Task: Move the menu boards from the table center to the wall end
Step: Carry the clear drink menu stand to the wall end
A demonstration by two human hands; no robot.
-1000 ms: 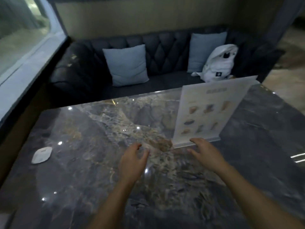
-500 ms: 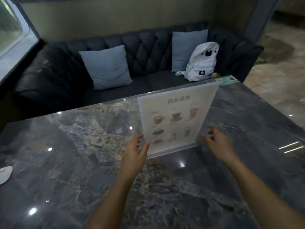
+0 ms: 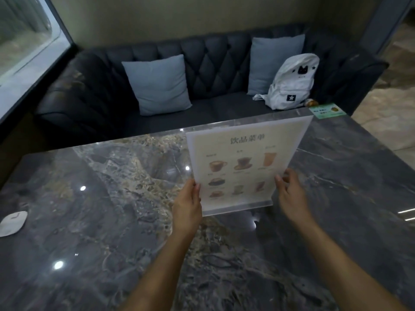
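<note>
The upright menu board (image 3: pixel 244 167) stands near the table (image 3: pixel 112 221) center, clamped between the left hand (image 3: pixel 187 204) on its near left edge and the right hand (image 3: pixel 289 194) on its right, a two-sided hold likely steadying it for carrying.

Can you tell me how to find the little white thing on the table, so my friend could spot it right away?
Start at the big dark marble table in front of the sofa. Go to its left edge, far from the menu board that the hands hold. The white pad lies there flat, alone, small and rounded, the only white thing lying on the stone.
</note>
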